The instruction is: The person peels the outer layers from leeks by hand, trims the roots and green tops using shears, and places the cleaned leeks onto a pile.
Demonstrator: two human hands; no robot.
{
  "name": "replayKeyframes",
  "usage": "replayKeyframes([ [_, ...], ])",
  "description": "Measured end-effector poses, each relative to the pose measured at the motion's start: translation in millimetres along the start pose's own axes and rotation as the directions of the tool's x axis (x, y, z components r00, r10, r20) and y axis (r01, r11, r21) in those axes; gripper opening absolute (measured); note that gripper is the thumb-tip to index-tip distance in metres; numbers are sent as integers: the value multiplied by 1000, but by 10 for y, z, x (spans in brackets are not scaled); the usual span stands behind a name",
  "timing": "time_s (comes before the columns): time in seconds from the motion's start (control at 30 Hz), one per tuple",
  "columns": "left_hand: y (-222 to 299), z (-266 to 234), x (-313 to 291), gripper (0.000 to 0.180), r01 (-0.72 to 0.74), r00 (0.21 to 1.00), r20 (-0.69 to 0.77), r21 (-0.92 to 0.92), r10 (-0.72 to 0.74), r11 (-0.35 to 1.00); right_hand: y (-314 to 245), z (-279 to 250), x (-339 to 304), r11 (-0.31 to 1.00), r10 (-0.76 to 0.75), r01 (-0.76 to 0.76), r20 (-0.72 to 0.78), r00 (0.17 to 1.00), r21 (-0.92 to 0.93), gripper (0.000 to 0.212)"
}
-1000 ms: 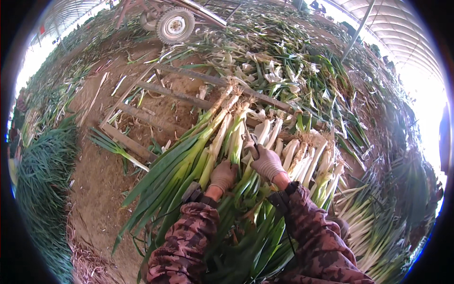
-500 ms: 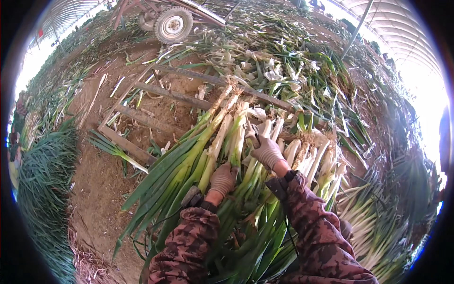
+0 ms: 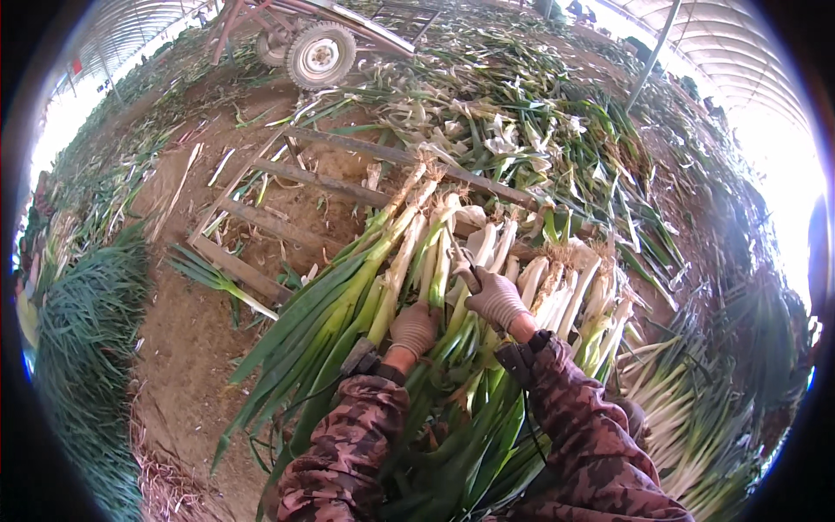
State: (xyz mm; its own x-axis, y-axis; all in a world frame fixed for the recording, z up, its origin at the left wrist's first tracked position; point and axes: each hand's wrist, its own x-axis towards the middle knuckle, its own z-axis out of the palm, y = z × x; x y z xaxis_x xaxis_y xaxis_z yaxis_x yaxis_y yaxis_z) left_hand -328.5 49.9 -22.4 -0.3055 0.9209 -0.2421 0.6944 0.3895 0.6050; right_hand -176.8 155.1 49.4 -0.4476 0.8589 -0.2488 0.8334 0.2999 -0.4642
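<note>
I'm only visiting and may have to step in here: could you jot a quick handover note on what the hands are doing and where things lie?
Left hand: gloved, pressed down on the green stalks of the leek bundle.
Right hand: gloved, gripping the leeks near their white ends.
The bundle lies across a wooden frame on bare soil, roots pointing away.
Done: many leeks gathered side by side.
Left: loose leeks lie to the right; no tie is visible round the bundle.

A farm greenhouse: arched plastic roof (image 3: 748, 61), dirt floor (image 3: 174, 331), heaped leeks (image 3: 522, 130).
</note>
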Motion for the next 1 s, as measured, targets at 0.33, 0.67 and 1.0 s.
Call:
replayKeyframes([
  [0.33, 121, -45, -436, 35, -280, 948, 181, 77, 263, 957, -223, 34, -391, 938, -55, 31, 58, 997, 344, 60],
  [0.67, -1029, -1311, -208, 25, 20, 967, -229, 511, 113, 859, -942, 345, -1130, 961, -245, 199, 250, 937, 193, 61],
  [1.0, -820, -1066, -159, 62, 143, 972, -235, 535, -16, 833, -984, 462, -1072, 987, -153, 137, 209, 966, 88, 49],
])
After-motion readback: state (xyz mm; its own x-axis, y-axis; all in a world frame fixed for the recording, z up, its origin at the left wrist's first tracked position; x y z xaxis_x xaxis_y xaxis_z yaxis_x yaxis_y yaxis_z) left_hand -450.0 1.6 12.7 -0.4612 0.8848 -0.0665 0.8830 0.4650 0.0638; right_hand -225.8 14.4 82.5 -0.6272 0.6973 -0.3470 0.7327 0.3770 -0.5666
